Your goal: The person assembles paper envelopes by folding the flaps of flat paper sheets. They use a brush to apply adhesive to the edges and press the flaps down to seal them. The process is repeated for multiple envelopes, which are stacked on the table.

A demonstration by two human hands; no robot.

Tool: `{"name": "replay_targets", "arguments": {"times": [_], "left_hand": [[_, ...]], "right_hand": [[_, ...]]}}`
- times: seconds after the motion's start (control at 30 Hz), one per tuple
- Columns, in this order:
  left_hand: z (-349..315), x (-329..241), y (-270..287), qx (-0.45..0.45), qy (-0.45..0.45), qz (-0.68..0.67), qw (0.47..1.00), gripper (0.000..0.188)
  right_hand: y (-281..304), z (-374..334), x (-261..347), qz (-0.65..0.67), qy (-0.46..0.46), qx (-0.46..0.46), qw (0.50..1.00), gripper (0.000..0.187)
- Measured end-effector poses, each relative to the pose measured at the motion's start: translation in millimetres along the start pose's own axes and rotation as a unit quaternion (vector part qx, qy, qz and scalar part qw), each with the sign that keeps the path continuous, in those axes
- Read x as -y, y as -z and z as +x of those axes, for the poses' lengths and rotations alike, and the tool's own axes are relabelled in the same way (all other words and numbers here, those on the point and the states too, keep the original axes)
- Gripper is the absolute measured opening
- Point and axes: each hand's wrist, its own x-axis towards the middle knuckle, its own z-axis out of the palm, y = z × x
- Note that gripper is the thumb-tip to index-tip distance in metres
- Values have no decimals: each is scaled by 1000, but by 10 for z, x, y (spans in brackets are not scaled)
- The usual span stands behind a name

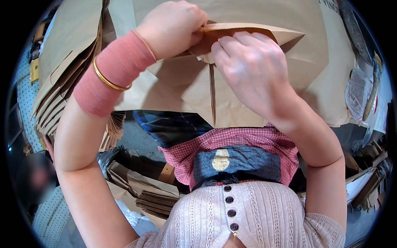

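A large brown paper bag (231, 113) lies flat in front of me, and its folded end is partly raised into a pocket-like flap (291, 36). At the flap's left corner my left hand (175, 29) is closed, fingers pinching the paper edge. My right hand (254, 68) reaches over the flap's near edge with its fingers curled into the fold; the fingertips are hidden by the paper. A dark vertical seam runs down the bag below the hands. On my left wrist are a pink cuff (113, 74) and a gold bangle (103, 78).
Fanned stacks of brown paper bags (68, 89) rise close by on the left. More folded paper (155, 200) lies low beside me. Plastic-wrapped material (358, 93) sits at the right edge. Another person (39, 177), blurred, is at the far left.
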Motion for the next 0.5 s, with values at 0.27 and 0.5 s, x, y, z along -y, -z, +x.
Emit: {"name": "replay_targets", "arguments": {"times": [0.27,0.5], "left_hand": [[34,-54,210,71,-24,72,995,15],[33,-62,178,60,-73,125,988,16]], "right_hand": [[-24,-10,-24,3,-4,-29,1000,5],[13,2,-25,9,-10,-16,1000,5]]}}
